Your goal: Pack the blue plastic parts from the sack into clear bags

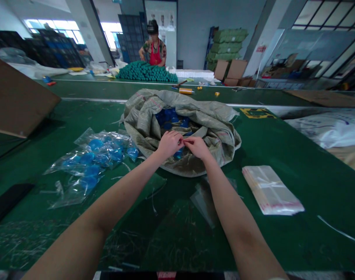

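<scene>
My left hand [170, 144] and my right hand [197, 147] meet fingertip to fingertip above the near rim of an open woven sack [180, 165] of grey-green polypropylene. Whatever lies between my fingertips is too thin or hidden to make out. Blue plastic caps [168, 118] fill the sack's opening, and one blue cap [178, 154] shows just below my hands. To the left, a clear plastic bag of blue caps [100, 155] lies on the green bench mat [282, 186]. A stack of clear resealable bags [270, 189] rests to the right of my right forearm.
Loose plastic scraps and thin strips [205, 204] lie on the mat near my arms. A tilted brown cardboard sheet [16, 97] juts in at the left. Beyond the sack, a person in a red apron [154, 48] stands behind a heap of long green rods [146, 72].
</scene>
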Demonstrator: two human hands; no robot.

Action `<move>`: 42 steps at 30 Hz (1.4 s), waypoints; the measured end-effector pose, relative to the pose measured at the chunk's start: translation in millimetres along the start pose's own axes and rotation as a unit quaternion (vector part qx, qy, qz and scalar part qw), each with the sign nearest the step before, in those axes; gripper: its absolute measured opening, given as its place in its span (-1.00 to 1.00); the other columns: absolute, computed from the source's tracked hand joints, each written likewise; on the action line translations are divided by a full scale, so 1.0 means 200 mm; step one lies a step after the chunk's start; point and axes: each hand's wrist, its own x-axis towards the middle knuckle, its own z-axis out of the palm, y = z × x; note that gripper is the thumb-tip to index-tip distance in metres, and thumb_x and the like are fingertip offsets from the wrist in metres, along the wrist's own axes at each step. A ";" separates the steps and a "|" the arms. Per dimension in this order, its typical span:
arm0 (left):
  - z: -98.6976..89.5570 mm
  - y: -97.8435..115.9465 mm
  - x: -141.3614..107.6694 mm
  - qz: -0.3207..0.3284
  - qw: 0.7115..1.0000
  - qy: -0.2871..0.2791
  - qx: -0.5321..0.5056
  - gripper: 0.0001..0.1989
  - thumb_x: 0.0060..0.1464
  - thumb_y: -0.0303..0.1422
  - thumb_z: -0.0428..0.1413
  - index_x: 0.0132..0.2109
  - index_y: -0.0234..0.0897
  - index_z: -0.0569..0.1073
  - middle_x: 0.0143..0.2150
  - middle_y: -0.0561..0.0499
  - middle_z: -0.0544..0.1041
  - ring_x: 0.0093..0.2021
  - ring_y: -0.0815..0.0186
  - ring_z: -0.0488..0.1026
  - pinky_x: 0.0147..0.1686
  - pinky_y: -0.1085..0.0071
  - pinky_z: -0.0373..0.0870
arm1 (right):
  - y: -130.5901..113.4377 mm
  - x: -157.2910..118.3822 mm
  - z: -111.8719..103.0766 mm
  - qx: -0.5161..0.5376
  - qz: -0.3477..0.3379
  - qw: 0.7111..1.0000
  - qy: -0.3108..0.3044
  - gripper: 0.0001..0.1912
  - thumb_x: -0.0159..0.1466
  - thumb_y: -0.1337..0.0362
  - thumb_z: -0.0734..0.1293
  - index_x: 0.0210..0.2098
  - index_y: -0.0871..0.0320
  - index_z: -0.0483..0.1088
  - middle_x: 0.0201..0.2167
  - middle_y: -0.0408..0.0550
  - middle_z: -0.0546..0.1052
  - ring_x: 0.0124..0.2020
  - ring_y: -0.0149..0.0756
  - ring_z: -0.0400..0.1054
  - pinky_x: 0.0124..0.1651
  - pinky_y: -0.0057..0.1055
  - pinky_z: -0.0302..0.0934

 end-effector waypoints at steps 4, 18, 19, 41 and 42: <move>0.02 -0.02 0.00 -0.031 0.999 0.018 -0.030 -0.94 0.10 -0.42 0.11 -0.32 -0.30 0.46 -0.28 -0.08 0.55 -0.19 0.19 0.45 -0.19 0.28 0.27 | 0.01 0.00 0.00 -0.002 0.005 1.000 -0.002 -0.81 0.22 0.39 0.33 -0.24 0.20 0.60 -0.27 -0.03 0.65 -0.26 -0.30 0.51 -0.10 -0.40 0.32; 0.02 -0.05 -0.04 0.000 0.999 -0.005 -0.036 -0.76 0.25 -0.27 0.05 -0.14 -0.25 0.58 -0.19 -0.09 0.60 -0.11 0.18 0.45 -0.16 0.26 0.27 | 0.05 0.00 0.02 0.005 0.014 1.000 0.013 -0.79 0.23 0.36 0.34 -0.19 0.21 0.59 -0.25 0.00 0.65 -0.26 -0.29 0.51 -0.08 -0.37 0.33; 0.02 -0.05 -0.04 0.004 1.000 -0.007 -0.029 -0.75 0.26 -0.27 0.04 -0.13 -0.24 0.58 -0.18 -0.10 0.60 -0.11 0.17 0.45 -0.16 0.25 0.26 | 0.05 0.00 0.02 0.004 0.008 1.000 0.012 -0.79 0.23 0.36 0.33 -0.19 0.20 0.59 -0.25 -0.01 0.65 -0.25 -0.30 0.51 -0.06 -0.37 0.33; 0.03 -0.03 -0.01 -0.097 0.992 0.045 -0.073 -0.94 0.10 -0.47 0.08 -0.32 -0.31 0.45 -0.32 -0.05 0.52 -0.30 0.29 0.44 -0.29 0.37 0.28 | 0.07 0.01 0.02 0.002 0.042 0.999 0.023 -0.81 0.22 0.36 0.33 -0.26 0.19 0.61 -0.33 -0.03 0.65 -0.31 -0.28 0.51 -0.15 -0.39 0.34; 0.03 -0.04 -0.01 -0.106 0.989 0.055 -0.087 -0.93 0.10 -0.47 0.07 -0.32 -0.31 0.45 -0.32 -0.05 0.52 -0.31 0.30 0.43 -0.29 0.38 0.29 | 0.08 0.01 0.02 0.010 0.048 0.998 0.027 -0.81 0.22 0.36 0.33 -0.26 0.20 0.61 -0.34 -0.01 0.65 -0.31 -0.28 0.51 -0.15 -0.39 0.35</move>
